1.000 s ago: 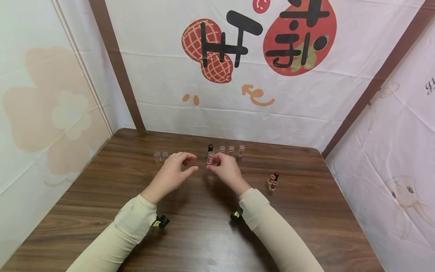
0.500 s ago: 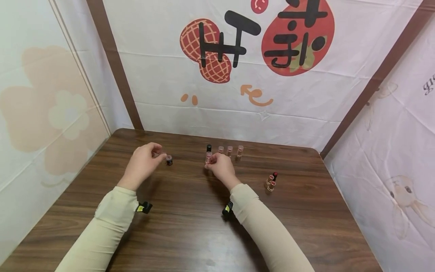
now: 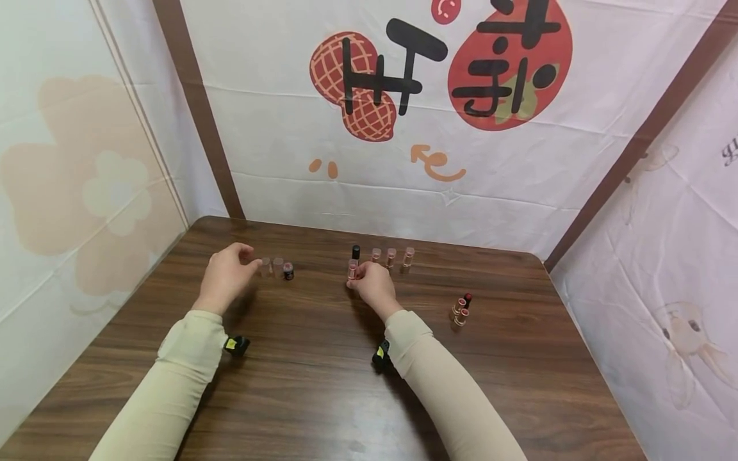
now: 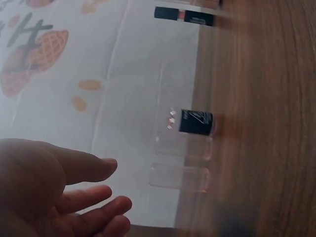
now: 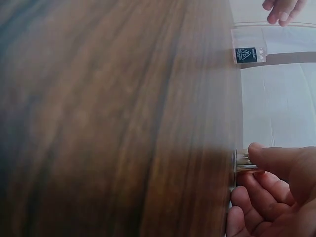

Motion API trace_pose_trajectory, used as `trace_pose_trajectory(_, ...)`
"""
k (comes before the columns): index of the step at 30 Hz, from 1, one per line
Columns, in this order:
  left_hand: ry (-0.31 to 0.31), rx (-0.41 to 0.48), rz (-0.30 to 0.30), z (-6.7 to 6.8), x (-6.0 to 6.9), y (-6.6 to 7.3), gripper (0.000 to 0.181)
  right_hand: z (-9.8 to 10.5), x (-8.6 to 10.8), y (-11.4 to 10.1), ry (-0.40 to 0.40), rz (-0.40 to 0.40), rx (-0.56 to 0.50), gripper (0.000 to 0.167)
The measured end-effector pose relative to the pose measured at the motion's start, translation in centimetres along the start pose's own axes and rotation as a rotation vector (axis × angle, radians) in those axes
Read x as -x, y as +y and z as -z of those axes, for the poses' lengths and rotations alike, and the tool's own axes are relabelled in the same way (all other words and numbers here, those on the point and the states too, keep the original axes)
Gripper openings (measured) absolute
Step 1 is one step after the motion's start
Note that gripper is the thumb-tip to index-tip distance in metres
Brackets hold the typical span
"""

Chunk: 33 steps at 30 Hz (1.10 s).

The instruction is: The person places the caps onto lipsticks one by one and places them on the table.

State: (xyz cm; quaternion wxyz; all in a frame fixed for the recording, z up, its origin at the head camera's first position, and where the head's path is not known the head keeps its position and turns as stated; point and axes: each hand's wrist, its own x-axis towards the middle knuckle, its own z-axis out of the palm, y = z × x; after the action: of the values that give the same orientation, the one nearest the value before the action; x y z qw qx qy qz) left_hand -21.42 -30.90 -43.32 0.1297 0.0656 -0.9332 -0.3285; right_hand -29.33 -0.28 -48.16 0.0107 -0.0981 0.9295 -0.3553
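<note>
My right hand (image 3: 376,289) pinches a capped pink lipstick (image 3: 352,269) standing on the table, just in front of a black-topped lipstick (image 3: 355,251). In the right wrist view thumb and fingers hold its shiny base (image 5: 243,162). At the left my left hand (image 3: 227,275) has relaxed, parted fingers and holds nothing. Beside its fingertips stand two clear caps (image 3: 266,267) and a small dark-labelled piece (image 3: 289,271). The left wrist view shows a clear cap (image 4: 180,177) apart from the hand (image 4: 64,192), and the dark-labelled piece (image 4: 196,122).
Three capped lipsticks (image 3: 391,257) stand in a row right of the black-topped one. Farther right is a group of three open lipsticks (image 3: 460,310). The brown wooden table (image 3: 323,384) ends at a white printed cloth (image 3: 288,192) behind.
My left hand has moved left from near the right hand, past the clear caps, and the caps show again. The right hand keeps its pinch on the pink lipstick, shifted slightly left.
</note>
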Motion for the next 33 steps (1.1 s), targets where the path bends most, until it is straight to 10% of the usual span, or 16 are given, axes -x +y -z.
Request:
trace_pose_trajectory(18,-0.164,0.046,-0.035,-1.9,-1.8,-2.2,0.050,0.5,0.2,0.4,-0.009,-0.044,0.010,0.032)
trace_pose_trajectory(33,-0.189,0.056,-0.036,-3.0,-1.8,-3.3,0.048,5.7,4.1,1.3,0.034,0.088,-0.110,0.025)
